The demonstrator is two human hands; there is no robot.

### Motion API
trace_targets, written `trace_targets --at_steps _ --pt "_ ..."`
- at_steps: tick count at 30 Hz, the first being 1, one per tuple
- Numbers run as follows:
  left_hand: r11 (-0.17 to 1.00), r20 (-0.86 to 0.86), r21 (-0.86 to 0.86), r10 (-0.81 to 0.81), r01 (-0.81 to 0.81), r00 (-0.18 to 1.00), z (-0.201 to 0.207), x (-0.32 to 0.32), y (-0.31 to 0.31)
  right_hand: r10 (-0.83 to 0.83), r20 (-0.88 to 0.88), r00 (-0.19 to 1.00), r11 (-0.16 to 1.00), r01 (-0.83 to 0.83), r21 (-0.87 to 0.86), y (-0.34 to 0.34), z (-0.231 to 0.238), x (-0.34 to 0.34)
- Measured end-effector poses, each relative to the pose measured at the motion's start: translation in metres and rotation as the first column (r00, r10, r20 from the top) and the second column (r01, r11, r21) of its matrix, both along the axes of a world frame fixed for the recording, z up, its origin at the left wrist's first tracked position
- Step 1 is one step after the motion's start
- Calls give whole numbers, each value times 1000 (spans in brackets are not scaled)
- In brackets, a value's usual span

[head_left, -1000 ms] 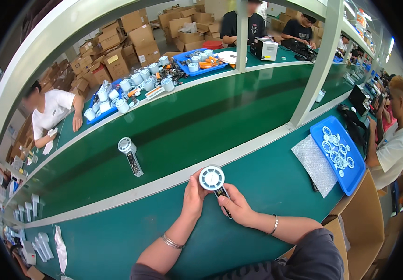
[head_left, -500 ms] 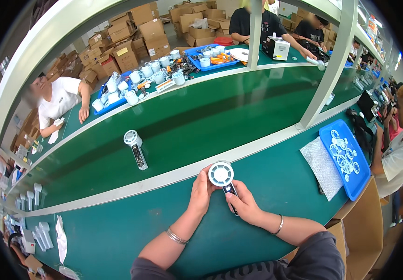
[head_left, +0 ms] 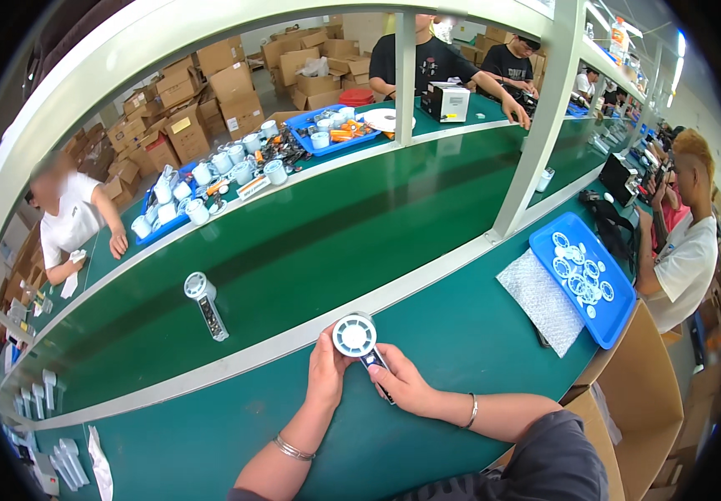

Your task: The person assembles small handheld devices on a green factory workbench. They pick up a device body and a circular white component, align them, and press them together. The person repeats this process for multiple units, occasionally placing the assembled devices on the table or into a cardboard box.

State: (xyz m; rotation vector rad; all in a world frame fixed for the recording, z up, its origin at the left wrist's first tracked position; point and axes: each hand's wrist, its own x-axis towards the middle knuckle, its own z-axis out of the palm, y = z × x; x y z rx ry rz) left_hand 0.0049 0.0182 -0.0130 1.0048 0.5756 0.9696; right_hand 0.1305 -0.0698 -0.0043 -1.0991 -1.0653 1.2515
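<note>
Between my hands is a handheld fan (head_left: 355,335) with a round white slotted head and an open handle showing dark inner parts. My left hand (head_left: 325,367) wraps the side of its head. The handle is gripped by my right hand (head_left: 404,382), thumb lying over its front. Beyond them on the green belt lies a second fan (head_left: 203,304), its head away from me and its handle open too.
At right, a blue tray (head_left: 619,311) holds white rings, beside bubble wrap (head_left: 536,292) and a cardboard box (head_left: 640,376). A white cloth (head_left: 100,463) lies left. Metal posts (head_left: 540,134) rise from the belt's rail. Co-workers sit across the belt and at right.
The whole view has shifted, so the scene sits further left and my hands lower. Both hands keep the fan in much the same grip. Across the belt, a co-worker's reaching arm has moved.
</note>
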Motion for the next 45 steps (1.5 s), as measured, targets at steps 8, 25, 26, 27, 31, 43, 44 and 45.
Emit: trace_targets --at_steps 8,25,26,27,31,43,44,45 --pt "1000 0 2 -8 8 1000 0 0 1 13 44 999 1000 -12 -21 0 -1 2" --pt "1000 22 -20 4 -4 1000 -3 0 1 41 96 995 998 -37 -43 1 0 3" --pt "1000 21 -20 7 -6 1000 -2 0 1 42 96 995 998 -38 -44 1 2 3" --pt "1000 21 -21 9 -9 1000 -2 0 1 44 96 994 998 -40 -45 1 3 3" --pt "1000 18 -29 8 -8 1000 -3 -1 1 48 84 995 998 -45 -35 1 2 3" --pt "1000 37 -30 -1 2 999 0 0 1 43 106 993 999 -40 -36 0 3 3" --pt "1000 37 -31 0 1 999 0 0 1 46 104 993 998 -43 -35 0 2 4" --pt "999 37 -32 1 0 999 0 0 0 49 102 994 998 -46 -34 0 1 4"
